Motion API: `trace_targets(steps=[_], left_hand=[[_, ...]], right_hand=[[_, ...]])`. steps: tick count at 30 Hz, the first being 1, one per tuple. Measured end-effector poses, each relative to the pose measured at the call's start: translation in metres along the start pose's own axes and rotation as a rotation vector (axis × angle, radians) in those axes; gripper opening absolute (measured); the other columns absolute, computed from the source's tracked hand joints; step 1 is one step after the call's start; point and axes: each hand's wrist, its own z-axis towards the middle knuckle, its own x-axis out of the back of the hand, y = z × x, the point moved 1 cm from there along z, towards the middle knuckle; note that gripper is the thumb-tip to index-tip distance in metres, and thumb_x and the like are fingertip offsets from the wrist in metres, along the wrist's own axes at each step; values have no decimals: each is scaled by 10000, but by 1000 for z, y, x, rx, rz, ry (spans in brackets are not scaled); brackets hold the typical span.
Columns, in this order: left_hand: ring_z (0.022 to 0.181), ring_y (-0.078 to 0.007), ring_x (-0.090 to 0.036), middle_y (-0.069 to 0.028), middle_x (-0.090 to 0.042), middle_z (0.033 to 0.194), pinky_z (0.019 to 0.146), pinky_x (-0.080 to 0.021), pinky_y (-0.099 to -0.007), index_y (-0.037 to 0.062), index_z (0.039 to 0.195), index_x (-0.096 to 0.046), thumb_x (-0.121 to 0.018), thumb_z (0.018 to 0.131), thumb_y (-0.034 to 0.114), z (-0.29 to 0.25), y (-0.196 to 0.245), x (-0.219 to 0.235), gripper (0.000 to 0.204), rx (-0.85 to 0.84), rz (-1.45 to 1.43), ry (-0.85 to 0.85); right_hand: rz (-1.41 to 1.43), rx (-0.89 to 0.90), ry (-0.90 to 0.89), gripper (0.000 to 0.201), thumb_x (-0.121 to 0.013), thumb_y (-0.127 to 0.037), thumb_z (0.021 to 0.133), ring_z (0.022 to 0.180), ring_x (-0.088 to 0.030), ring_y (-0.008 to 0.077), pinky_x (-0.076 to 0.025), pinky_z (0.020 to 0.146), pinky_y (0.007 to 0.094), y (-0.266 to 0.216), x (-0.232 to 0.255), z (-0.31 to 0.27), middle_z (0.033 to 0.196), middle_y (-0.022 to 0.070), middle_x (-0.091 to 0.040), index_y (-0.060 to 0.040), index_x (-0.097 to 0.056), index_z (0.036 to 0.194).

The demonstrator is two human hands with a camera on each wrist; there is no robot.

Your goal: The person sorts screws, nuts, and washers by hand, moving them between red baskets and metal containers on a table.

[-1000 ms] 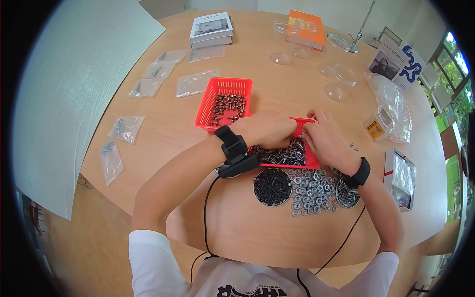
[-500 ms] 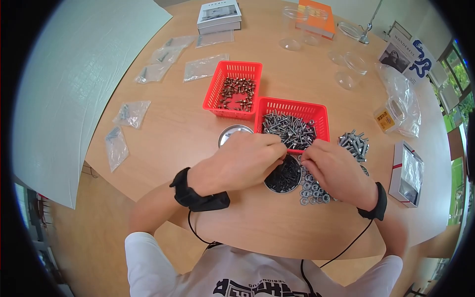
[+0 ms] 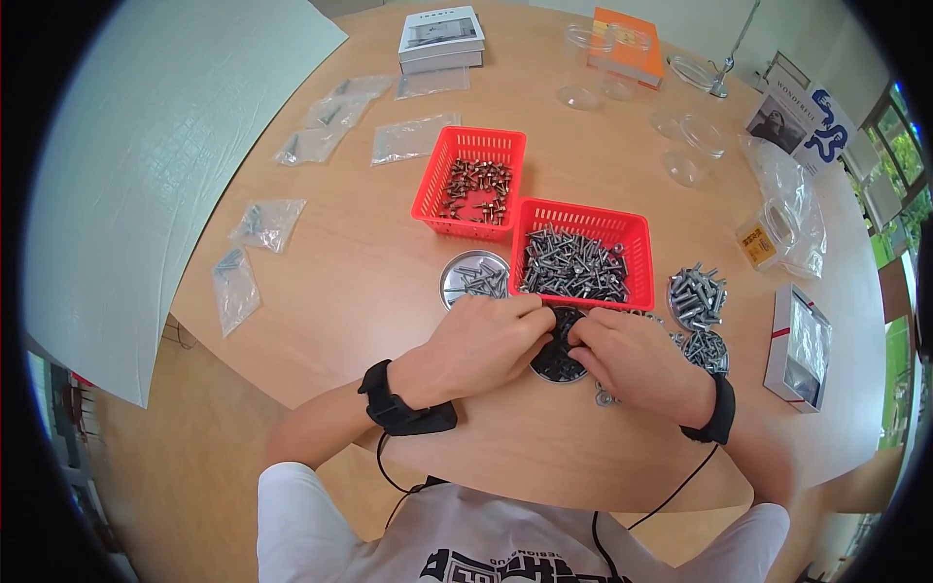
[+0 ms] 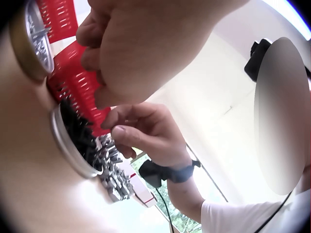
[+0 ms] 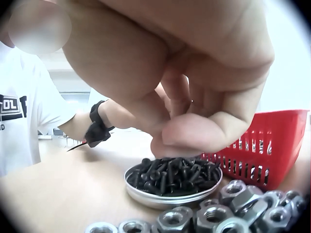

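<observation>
Both hands are close together over the round dish of black screws (image 3: pixel 559 364), just in front of a red basket (image 3: pixel 637 238) of silver bolts. My left hand (image 3: pixel 486 340) comes in from the left with bent fingers. Its fingertips are turned away in the left wrist view, so I cannot tell whether it holds anything. My right hand (image 3: pixel 637 360) faces it with loosely curled fingers. In the right wrist view its thumb (image 5: pixel 189 136) hangs above the black screws, and no held thing shows. Silver nuts (image 5: pixel 214 218) lie beside the dish, partly hidden under the right hand.
Another red basket (image 3: pixel 437 185) with brownish screws stands behind, to the left. Dishes of silver screws (image 3: pixel 476 282) and bolts (image 3: pixel 698 296) flank the near basket. Plastic bags (image 3: pixel 267 225) lie left. Clear cups (image 3: pixel 685 160), books (image 3: pixel 442 44) and an open box (image 3: pixel 802 350) sit farther out.
The left hand has left the inside of the bolt basket, and the right its far right corner. Both passed the basket's front rim and are now over the black screws.
</observation>
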Motion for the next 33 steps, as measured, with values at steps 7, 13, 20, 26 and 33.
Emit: trace_targets(steps=[7, 13, 20, 26, 33], left_hand=[[816, -272, -619, -84, -584, 883, 687, -511, -385, 60, 889, -704, -756, 813, 123, 56, -36, 43, 112, -60, 181, 97], [993, -325, -578, -165, -547, 987, 819, -494, -440, 25, 787, -716, -701, 777, 58, 89, -53, 21, 38, 32, 413, -87], [970, -362, -585, -201, -527, 1025, 788, -505, -459, -9, 765, -694, -639, 759, 14, 94, -47, 1, 59, 227, 420, -120], [910, -352, -587, -187, -514, 984, 767, -502, -454, -9, 809, -714, -699, 771, 44, 93, -54, 5, 67, 237, 319, -110], [882, -316, -588, -140, -499, 958, 767, -496, -425, 20, 931, -763, -759, 821, 122, 85, -46, 20, 150, 214, 170, -81]], right_hand=[[-100, -32, 183, 73, -657, -78, 895, 838, -624, 367, -507, 738, 453, 20, 47, 19, 918, 141, -619, -29, -647, 948], [-222, -107, 129, 118, -668, -77, 870, 1041, -585, 337, -497, 897, 420, 53, 62, 32, 1088, 136, -610, -44, -723, 969], [-411, -23, 121, 140, -714, -79, 732, 1195, -492, 371, -447, 993, 464, 64, 52, 36, 1216, 182, -563, -32, -732, 863], [-467, -159, 3, 235, -725, -70, 726, 1309, -433, 394, -411, 1064, 472, 69, 37, 42, 1377, 228, -497, -31, -746, 957], [-376, -180, 12, 240, -753, -80, 737, 1344, -417, 386, -386, 1120, 454, 79, 35, 41, 1422, 206, -483, -54, -770, 976]])
